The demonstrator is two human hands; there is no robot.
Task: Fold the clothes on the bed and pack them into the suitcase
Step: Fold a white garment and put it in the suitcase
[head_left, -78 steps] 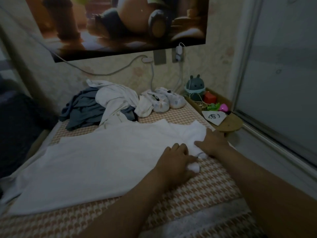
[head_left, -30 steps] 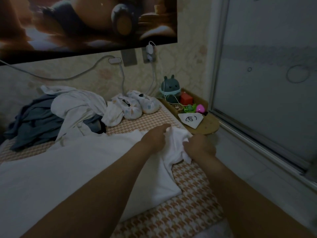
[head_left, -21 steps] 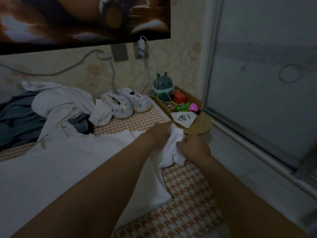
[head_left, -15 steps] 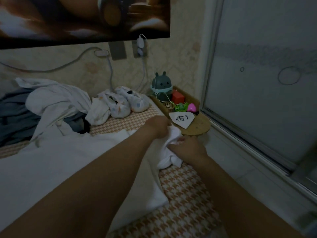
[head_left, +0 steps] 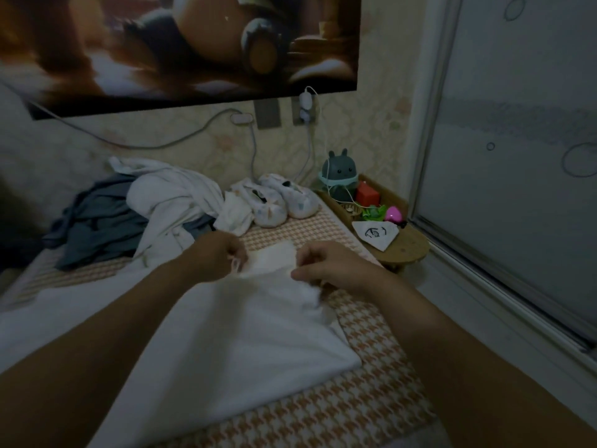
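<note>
1. Two hands grip the far edge of a white garment; the left hand has its fingers curled together, pinching the cloth and a thin loop.
2. The right hand has its fingers curled too, clamped on the same edge; a strip of cloth spans the two hands.
3. The garment lies spread on the bed; a heap of clothes lies beyond it, near the wall.

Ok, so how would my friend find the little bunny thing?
Look under the right end of the big wall poster, where the wooden shelf sits beside the bed. The bunny toy stands at the shelf's far end, by the wall. It is the only teal thing with two ears, next to a red block.
</note>
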